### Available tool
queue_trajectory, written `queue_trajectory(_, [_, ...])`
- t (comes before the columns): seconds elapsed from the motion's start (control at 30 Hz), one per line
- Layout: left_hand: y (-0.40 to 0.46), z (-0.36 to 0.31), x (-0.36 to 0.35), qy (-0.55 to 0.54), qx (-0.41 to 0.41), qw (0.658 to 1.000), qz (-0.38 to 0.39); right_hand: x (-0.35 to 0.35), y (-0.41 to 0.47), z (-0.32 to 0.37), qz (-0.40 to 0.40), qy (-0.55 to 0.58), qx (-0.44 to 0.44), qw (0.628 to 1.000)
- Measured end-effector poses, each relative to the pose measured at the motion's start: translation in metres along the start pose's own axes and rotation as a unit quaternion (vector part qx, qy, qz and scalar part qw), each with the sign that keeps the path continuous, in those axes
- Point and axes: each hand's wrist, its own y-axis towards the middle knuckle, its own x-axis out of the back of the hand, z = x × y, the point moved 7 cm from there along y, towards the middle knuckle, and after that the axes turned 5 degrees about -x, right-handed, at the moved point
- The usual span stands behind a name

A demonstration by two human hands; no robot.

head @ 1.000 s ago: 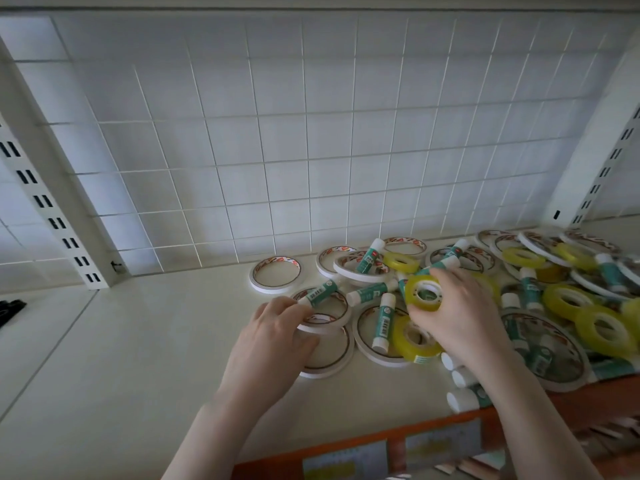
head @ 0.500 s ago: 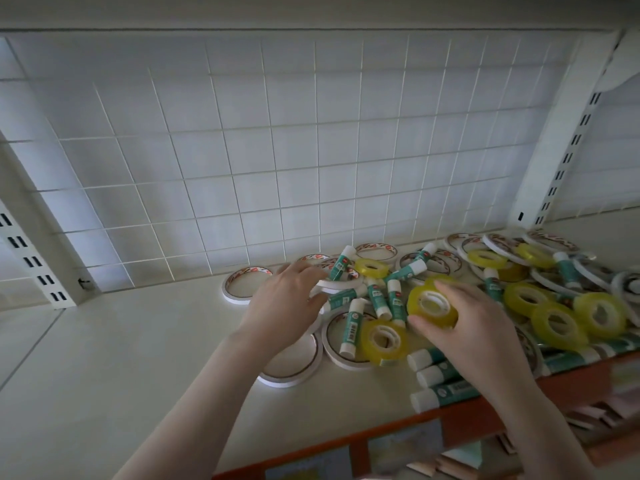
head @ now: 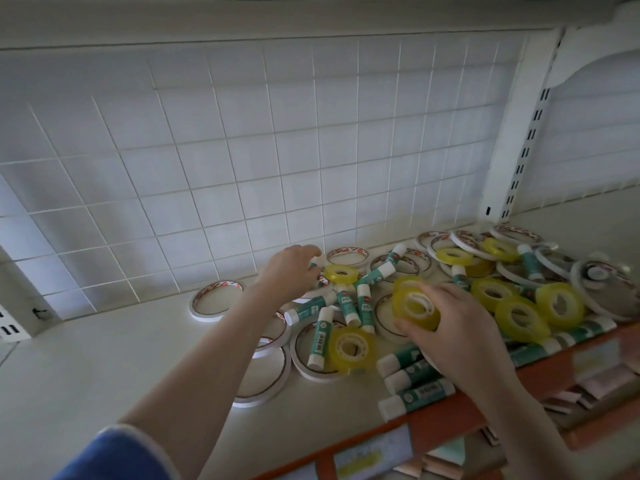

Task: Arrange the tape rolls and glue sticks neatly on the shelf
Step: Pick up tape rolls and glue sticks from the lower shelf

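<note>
Since a second ago your left hand [head: 294, 268] has left the white rings near the shelf's middle and reached to the back of the pile, by the grid panel [head: 242, 161], while your right hand [head: 450, 327] has lifted its yellow roll [head: 414, 308] clear of the heap. Right fingers [head: 415, 332] are clamped round that roll; the left fingers curl down over a glue stick [head: 314, 263] at the back, though you cannot tell from here whether they have closed on it. Everything else lies mixed on the right half of the shelf [head: 104, 358]: white tape rings [head: 216, 301], yellow rolls [head: 351, 349] and more glue sticks [head: 320, 337] crossing over them. To do this well, probably pick one kind at a time. Take the held roll to the bare left side and lay it flat as the base of a stack. Lift glue sticks off the rings before dragging any ring, or they will likely roll toward the orange front edge [head: 450, 420].
</note>
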Motion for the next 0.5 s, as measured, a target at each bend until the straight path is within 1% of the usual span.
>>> queue_trajectory(0.17, [0.016, -0.003, -0.008, 0.025, 0.016, 1.0, 0.002, 0.001, 0.001, 0.001, -0.001, 0.007, 0.007, 1.0])
queue_trajectory(0.33, [0.018, -0.006, -0.005, 0.019, 0.022, 0.999, -0.016, 0.0, 0.002, 0.0, 0.014, 0.021, 0.01, 1.0])
queue_trajectory(0.4, [0.017, -0.008, 0.002, 0.004, 0.015, 0.999, -0.045, -0.001, 0.002, 0.0, 0.014, 0.026, 0.016, 0.999])
queue_trajectory(0.5, [0.006, -0.01, 0.025, -0.041, 0.016, 0.992, -0.119, -0.001, 0.005, 0.002, 0.003, 0.035, 0.027, 0.999])
